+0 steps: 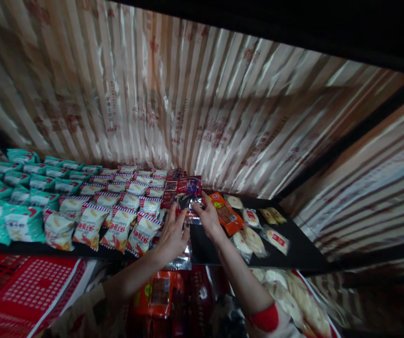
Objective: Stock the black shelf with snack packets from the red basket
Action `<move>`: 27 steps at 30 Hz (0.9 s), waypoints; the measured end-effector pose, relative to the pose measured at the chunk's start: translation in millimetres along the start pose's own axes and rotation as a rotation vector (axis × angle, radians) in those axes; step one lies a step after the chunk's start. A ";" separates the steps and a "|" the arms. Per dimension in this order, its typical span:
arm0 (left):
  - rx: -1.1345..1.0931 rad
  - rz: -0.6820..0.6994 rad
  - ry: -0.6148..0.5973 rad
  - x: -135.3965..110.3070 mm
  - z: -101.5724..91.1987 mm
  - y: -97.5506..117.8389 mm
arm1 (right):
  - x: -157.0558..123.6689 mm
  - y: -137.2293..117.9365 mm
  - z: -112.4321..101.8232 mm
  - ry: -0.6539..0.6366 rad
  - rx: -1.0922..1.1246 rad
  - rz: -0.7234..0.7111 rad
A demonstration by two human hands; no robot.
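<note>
A dark red snack packet [189, 185] with a picture on its front is held upright near the middle of the black shelf. My right hand [209, 218] pinches its lower right part. My left hand [173, 234] is at its lower left edge, fingers stretched and apart; whether the fingertips press on it is hard to see. Similar dark red packets [170, 187] stand just behind and to the left. Below my left hand lies a shiny clear-edged packet [184, 259], partly covered by the hand. An orange packet [227, 213] lies right of my right hand.
Rows of white snack bags [117, 227] and teal bags [24, 223] fill the shelf's left side. Pale round packaged items [253, 240] and small yellow packets [272, 215] lie on the right. Below stand a red basket [36, 286] and more orange packets [157, 295]. Striped plastic sheeting hangs behind.
</note>
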State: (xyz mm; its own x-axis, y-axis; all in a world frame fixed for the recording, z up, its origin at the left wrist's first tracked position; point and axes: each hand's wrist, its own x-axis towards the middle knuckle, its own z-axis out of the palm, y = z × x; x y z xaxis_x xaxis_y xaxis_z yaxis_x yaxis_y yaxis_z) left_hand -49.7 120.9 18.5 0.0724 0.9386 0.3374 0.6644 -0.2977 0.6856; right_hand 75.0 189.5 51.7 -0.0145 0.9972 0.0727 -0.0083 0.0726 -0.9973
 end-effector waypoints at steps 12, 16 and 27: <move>0.171 -0.122 -0.126 106.0 -9.8 -38.2 | 123.2 14.3 32.4 -0.021 -0.653 -0.196; 0.221 -0.147 -0.173 121.8 -7.9 -49.6 | 142.7 14.7 41.3 -0.091 -0.989 -0.125; 0.313 -0.130 -0.180 144.4 -3.5 -60.3 | 169.4 20.1 53.7 -0.138 -1.265 -0.054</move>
State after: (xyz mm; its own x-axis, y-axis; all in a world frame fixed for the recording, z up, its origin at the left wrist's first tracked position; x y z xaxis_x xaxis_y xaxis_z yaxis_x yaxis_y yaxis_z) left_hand -81.9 273.8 28.1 0.0837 0.9888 0.1232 0.8695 -0.1329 0.4757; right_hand 18.7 359.1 44.4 -0.1483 0.9882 0.0372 0.9422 0.1527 -0.2982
